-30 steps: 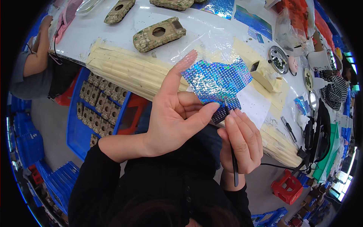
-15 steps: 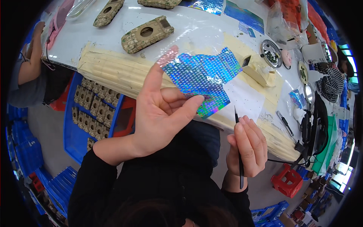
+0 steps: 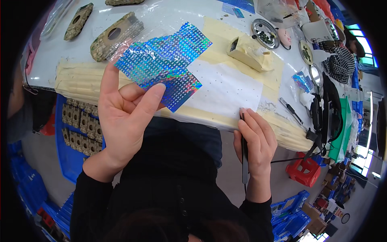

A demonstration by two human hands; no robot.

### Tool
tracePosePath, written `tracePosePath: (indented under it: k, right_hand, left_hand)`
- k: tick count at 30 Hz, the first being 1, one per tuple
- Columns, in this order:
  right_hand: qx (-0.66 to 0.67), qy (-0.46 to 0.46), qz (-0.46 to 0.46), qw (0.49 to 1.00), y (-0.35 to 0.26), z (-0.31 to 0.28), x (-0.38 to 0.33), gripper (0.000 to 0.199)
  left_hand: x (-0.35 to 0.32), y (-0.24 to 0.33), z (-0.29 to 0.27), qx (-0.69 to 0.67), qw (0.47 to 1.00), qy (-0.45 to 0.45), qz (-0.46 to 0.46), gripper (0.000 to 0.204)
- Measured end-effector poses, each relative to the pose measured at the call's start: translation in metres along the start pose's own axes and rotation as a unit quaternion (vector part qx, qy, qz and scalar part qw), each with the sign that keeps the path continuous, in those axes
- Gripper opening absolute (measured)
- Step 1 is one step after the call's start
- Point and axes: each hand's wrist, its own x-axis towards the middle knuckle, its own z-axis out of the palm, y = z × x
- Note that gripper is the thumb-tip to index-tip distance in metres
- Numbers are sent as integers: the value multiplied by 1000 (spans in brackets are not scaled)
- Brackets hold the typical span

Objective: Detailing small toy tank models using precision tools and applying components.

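My left hand [image 3: 128,115] pinches a sheet of shiny blue holographic film [image 3: 161,60] between thumb and fingers, raised over the table edge. Clear plastic reaches past the film's upper left end. Black tweezers [image 3: 244,157] are gripped in my right hand [image 3: 258,139], whose fingertips are at the front edge of a white paper sheet [image 3: 225,86]. Tiny dark specks dot that paper. Their kind is too small to make out. The tweezer tips are hidden by my fingers. Behind the film lies a camouflage-patterned model vehicle hull [image 3: 102,46] with a round hole in its top.
A cream block-shaped holder [image 3: 250,54] stands behind the paper. Round metal dishes with small green parts [image 3: 266,34] sit farther right, near a black pen-like knife [image 3: 291,111]. Below the table at left, a blue crate [image 3: 64,153] holds several hulls. A red stool [image 3: 303,171] is at lower right.
My view has shifted to the right. The film and my left hand now appear farther left, away from my right hand. My right hand with the tweezers has come up to the paper's front edge.
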Motion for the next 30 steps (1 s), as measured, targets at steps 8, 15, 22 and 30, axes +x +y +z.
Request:
tracePosePath:
  k: [8,15,22,30]
  right_hand:
    - [48,-71,-3,996,7,-17,14,25]
    - [162,53,93,981,3,-14,4,22]
    - [270,151,14,951,-37,7,42,28]
    - [194,167,-19,967,-47,23,60,23]
  left_hand:
    - [1,0,-1,-26,1000,0,-6,56]
    - [3,-4,1,-102,994,1,-25,49]
    - [4,1,6,-155,984,-17,-86,31]
    - [1,4,6,-188,976,-20,-111,28]
